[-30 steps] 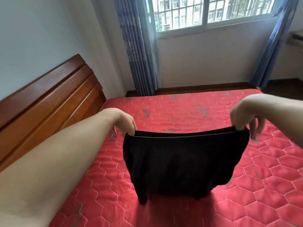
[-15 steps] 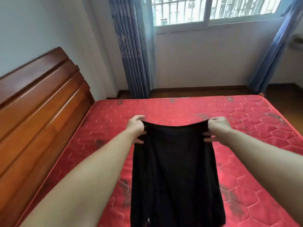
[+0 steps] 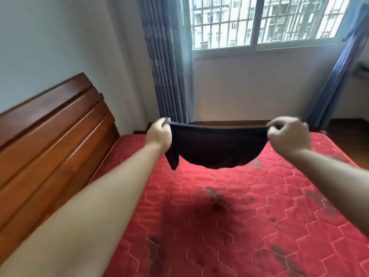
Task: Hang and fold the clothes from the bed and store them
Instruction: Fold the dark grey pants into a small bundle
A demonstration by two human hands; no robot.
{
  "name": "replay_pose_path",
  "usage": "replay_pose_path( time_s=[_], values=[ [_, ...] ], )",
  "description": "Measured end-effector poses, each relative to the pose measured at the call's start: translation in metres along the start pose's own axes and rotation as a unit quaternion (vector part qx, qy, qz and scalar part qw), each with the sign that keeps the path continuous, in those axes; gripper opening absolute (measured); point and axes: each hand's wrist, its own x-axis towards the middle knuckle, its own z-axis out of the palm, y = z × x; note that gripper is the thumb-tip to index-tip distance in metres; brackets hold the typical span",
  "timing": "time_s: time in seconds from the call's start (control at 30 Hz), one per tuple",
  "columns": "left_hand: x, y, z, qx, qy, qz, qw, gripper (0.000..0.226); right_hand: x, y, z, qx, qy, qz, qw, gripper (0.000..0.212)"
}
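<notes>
Cloth hangs in the air over the bed: a black garment, stretched wide by its top edge between two raised hands. The left hand is closed around the left corner of that edge, fingers curled over the fabric; the right hand pinches the right corner in a loose fist. Both bare forearms reach forward from the near side. The top edge runs taut and nearly level, while the lower part sags in a shallow curve, with one pointed flap dangling lower beneath the left hand. The garment touches nothing below; it is clear of the red mattress, which is quilted in a hexagon pattern and blotched with dark stains. A dark shadow lies on the mattress under the cloth.

To the left, a wooden headboard of stepped brown panels stands against the pale wall, along the mattress edge. Beyond the bed's far side, blue-grey curtains hang at either side of a barred window, through which buildings show. The garment hides part of the dark skirting board behind it and the far strip of the mattress. Wooden floor shows at the far right, past the mattress corner. Nothing else lies on the bed surface that I can see.
</notes>
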Motion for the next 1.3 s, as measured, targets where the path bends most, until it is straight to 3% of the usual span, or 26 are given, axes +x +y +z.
replay_pose_path(
  time_s=[0.1,0.23,0.4,0.53,0.73,0.93,1.03,1.17,1.23,1.3],
  values=[
    [-0.045,-0.068,0.03,0.133,-0.079,-0.045,0.987,0.04,-0.057,0.051,0.028,-0.117,-0.129,0.003,0.985,0.019],
    [-0.118,-0.186,0.088,0.274,-0.199,-0.1,0.936,0.035,-0.151,0.137,0.083,-0.262,-0.286,-0.004,0.922,0.015],
    [-0.226,-0.324,0.168,0.514,-0.32,0.017,0.796,0.033,-0.281,0.246,0.156,-0.307,-0.391,0.006,0.867,0.019],
    [-0.318,-0.399,0.215,0.58,-0.42,0.05,0.696,0.029,-0.387,0.318,0.189,-0.354,-0.481,0.0,0.802,0.026],
    [-0.378,-0.444,0.226,0.595,-0.451,0.05,0.663,0.03,-0.466,0.362,0.184,-0.384,-0.534,-0.018,0.753,0.031],
    [-0.382,-0.438,0.228,0.584,-0.507,0.099,0.626,0.04,-0.475,0.364,0.173,-0.394,-0.586,-0.021,0.708,0.028],
    [-0.379,-0.432,0.236,0.586,-0.544,0.12,0.588,0.041,-0.472,0.363,0.175,-0.4,-0.612,-0.014,0.682,0.032],
    [-0.372,-0.426,0.25,0.593,-0.598,0.064,0.536,0.039,-0.464,0.364,0.18,-0.389,-0.657,0.016,0.646,0.036],
    [-0.363,-0.419,0.257,0.572,-0.615,0.032,0.542,0.042,-0.458,0.367,0.184,-0.37,-0.679,0.043,0.633,0.039],
    [-0.353,-0.411,0.267,0.531,-0.612,0.01,0.586,0.045,-0.449,0.37,0.188,-0.344,-0.689,0.082,0.632,0.044]
  ],
)
